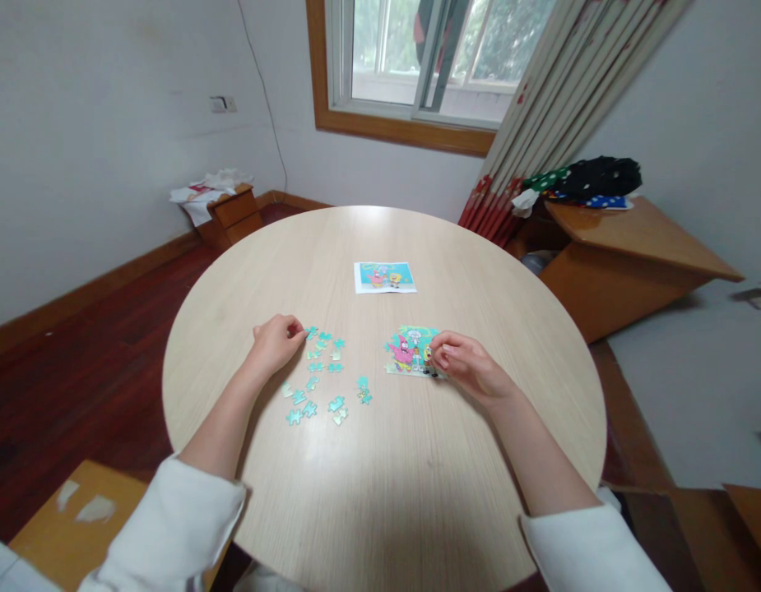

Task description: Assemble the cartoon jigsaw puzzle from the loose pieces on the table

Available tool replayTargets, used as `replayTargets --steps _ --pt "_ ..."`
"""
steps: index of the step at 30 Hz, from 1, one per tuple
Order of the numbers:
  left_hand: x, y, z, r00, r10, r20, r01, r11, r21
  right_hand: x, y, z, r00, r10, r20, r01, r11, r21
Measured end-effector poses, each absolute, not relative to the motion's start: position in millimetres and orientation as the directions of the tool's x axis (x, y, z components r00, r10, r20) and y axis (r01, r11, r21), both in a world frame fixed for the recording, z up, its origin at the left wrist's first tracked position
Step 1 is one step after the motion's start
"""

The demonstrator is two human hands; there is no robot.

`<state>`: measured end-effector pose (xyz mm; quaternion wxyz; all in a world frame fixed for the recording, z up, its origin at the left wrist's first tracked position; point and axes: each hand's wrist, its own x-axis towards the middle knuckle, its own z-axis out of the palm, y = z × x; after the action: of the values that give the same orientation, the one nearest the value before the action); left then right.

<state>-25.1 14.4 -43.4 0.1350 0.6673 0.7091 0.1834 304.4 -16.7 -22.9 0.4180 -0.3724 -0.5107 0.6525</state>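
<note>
A partly built cartoon jigsaw (410, 350) lies on the round pale wood table (380, 493). My right hand (470, 364) rests at its right edge, fingers curled and pinched against the pieces there. Several loose turquoise pieces (322, 382) are scattered to the left of the jigsaw. My left hand (276, 339) is at the top left of that scatter, fingers pinched on a loose turquoise piece (310, 332). Farther back on the table lies a small reference picture (384, 277) of the same cartoon.
A wooden desk (633, 247) with a pile of clothes (593, 179) stands at the right by the curtain (559, 107). A small wooden box (232, 215) with papers sits on the dark red floor at the left wall. A cardboard box (65, 518) is near my left elbow.
</note>
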Motion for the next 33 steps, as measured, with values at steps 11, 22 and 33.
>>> replayTargets --steps 11,22,33 --pt "-23.5 16.1 -46.6 -0.108 0.992 0.063 0.911 0.074 0.406 304.7 -16.6 -23.5 -0.378 0.924 -0.060 -0.164 -0.130 -0.978" --pt "-23.6 14.6 -43.1 -0.078 0.994 0.072 0.893 0.038 0.449 305.3 -16.8 -23.4 -0.379 0.923 -0.064 -0.183 -0.142 -0.973" --pt "-25.7 14.9 -47.3 0.063 0.994 0.084 0.872 -0.096 0.480 304.8 -16.8 -23.8 -0.380 0.923 -0.052 -0.182 -0.130 -0.975"
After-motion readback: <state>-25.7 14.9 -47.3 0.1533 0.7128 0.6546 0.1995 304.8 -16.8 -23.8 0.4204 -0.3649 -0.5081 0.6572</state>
